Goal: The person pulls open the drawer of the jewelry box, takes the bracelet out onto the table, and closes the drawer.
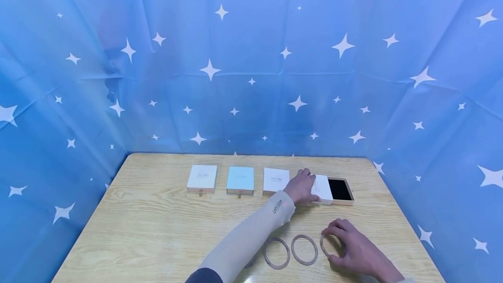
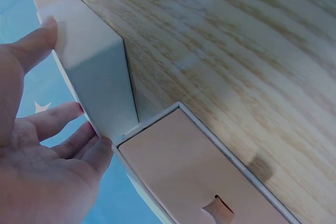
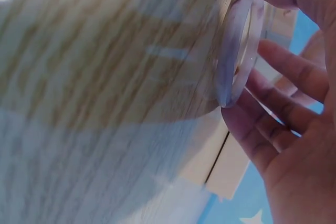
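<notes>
My left hand grips the white sleeve of the rightmost box. Its thumb lies along one side and its fingertips along the other in the left wrist view. The drawer, black inside, sticks out to the right of that sleeve. Nearer the front right, my right hand holds a pale, translucent bangle between thumb and fingers. Two more bangles, a middle one and another, lie flat to its left. Part of a further ring shows beside my left sleeve, which hides the rest.
Left of the opened box stand a white box, a light blue box and another white box, all closed. They form a row along the back of the wooden table. A blue starred curtain surrounds the table.
</notes>
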`<action>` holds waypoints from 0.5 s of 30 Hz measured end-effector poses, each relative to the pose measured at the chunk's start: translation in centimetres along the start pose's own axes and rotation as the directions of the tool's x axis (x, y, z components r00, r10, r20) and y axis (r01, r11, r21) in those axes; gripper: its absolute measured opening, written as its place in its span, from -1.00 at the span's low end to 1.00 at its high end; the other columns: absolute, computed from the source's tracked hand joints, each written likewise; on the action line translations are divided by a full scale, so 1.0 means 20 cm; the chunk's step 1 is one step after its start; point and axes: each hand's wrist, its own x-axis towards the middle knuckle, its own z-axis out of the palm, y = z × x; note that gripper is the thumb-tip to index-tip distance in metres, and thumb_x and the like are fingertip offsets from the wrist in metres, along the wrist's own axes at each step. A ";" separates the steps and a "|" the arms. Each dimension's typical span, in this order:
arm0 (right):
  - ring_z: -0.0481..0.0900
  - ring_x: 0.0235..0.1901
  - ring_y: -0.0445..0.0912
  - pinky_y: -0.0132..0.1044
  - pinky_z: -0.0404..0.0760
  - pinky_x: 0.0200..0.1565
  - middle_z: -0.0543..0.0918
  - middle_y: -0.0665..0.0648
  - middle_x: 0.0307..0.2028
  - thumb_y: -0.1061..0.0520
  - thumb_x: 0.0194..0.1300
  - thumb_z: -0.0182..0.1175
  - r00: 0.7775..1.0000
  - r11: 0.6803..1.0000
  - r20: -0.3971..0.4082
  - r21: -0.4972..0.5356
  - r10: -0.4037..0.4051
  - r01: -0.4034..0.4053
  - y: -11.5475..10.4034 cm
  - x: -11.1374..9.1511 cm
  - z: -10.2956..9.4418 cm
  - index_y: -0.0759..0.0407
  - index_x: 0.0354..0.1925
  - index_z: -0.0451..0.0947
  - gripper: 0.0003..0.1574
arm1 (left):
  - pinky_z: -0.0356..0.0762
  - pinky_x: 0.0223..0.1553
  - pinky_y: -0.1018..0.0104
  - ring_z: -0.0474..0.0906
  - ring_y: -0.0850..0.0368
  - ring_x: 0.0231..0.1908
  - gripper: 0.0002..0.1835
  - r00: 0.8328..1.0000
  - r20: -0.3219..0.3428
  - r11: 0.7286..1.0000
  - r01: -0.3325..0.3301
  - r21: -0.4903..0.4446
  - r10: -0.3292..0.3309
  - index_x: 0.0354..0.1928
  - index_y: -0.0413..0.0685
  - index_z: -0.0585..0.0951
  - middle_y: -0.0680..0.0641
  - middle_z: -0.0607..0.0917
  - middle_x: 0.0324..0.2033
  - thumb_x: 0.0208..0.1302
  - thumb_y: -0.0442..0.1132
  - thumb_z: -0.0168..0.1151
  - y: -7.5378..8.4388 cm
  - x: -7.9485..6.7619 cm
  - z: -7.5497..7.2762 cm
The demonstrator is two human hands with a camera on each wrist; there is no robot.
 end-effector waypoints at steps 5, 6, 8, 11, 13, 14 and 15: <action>0.45 -0.07 -0.32 -0.29 0.64 -0.10 0.52 -0.21 -0.01 -0.06 -0.11 0.62 1.000 1.000 0.028 0.009 0.003 -0.003 0.00 0.00 0.00 -0.27 -0.03 0.63 -0.39 | 0.49 0.26 0.44 0.33 0.21 0.36 -0.13 1.000 0.000 1.000 0.009 -0.003 -0.009 0.48 0.10 0.41 0.08 0.41 0.38 0.22 0.33 0.36 0.00 -0.01 -0.01; 0.46 -0.06 -0.32 -0.29 0.64 -0.09 0.52 -0.21 -0.01 -0.07 -0.10 0.62 0.999 1.000 0.035 0.012 0.007 -0.008 0.00 0.00 0.00 -0.28 -0.03 0.63 -0.39 | 0.48 0.26 0.44 0.33 0.21 0.36 -0.13 1.000 0.000 1.000 0.009 0.000 -0.009 0.48 0.11 0.41 0.08 0.41 0.39 0.22 0.33 0.36 0.00 -0.01 -0.01; 0.46 -0.06 -0.32 -0.28 0.65 -0.09 0.52 -0.22 0.00 -0.08 -0.08 0.61 0.999 1.000 0.047 0.017 0.013 -0.014 0.00 0.00 -0.01 -0.30 -0.02 0.62 -0.39 | 0.49 0.26 0.44 0.33 0.21 0.36 -0.14 1.000 0.002 1.000 0.009 0.002 -0.009 0.47 0.11 0.41 0.08 0.41 0.38 0.22 0.33 0.36 0.00 -0.01 -0.02; 0.46 -0.06 -0.31 -0.27 0.65 -0.09 0.52 -0.21 0.00 -0.10 -0.08 0.63 0.999 1.000 0.043 0.023 -0.003 0.002 0.01 0.00 -0.01 -0.30 -0.02 0.63 -0.39 | 0.49 0.26 0.44 0.33 0.20 0.35 -0.15 1.000 0.004 1.000 0.005 0.002 -0.005 0.47 0.10 0.42 0.07 0.41 0.38 0.23 0.32 0.36 0.01 -0.02 -0.02; 0.46 -0.06 -0.31 -0.28 0.64 -0.09 0.53 -0.21 -0.01 -0.11 -0.07 0.63 0.999 1.000 0.033 0.026 -0.016 0.015 0.01 0.01 0.00 -0.30 -0.03 0.64 -0.40 | 0.50 0.25 0.43 0.34 0.19 0.35 -0.15 1.000 0.003 1.000 0.004 -0.005 -0.004 0.47 0.09 0.42 0.06 0.41 0.38 0.23 0.31 0.37 0.01 -0.02 -0.02; 0.46 -0.06 -0.31 -0.28 0.64 -0.09 0.54 -0.21 -0.02 -0.12 -0.06 0.62 0.999 0.999 0.027 0.027 -0.022 0.021 0.02 0.01 -0.01 -0.29 -0.03 0.64 -0.42 | 0.50 0.25 0.43 0.34 0.19 0.35 -0.15 1.000 0.001 1.000 0.004 -0.011 -0.004 0.47 0.08 0.42 0.06 0.42 0.38 0.23 0.30 0.37 0.00 -0.02 -0.02; 0.46 -0.06 -0.30 -0.28 0.64 -0.09 0.54 -0.21 -0.01 -0.12 -0.05 0.62 0.999 0.999 0.020 0.030 -0.027 0.027 0.02 0.01 -0.01 -0.27 -0.03 0.65 -0.43 | 0.50 0.26 0.43 0.34 0.18 0.35 -0.15 1.000 0.001 1.000 0.005 -0.013 -0.005 0.47 0.08 0.42 0.05 0.41 0.38 0.23 0.30 0.37 0.00 -0.01 -0.01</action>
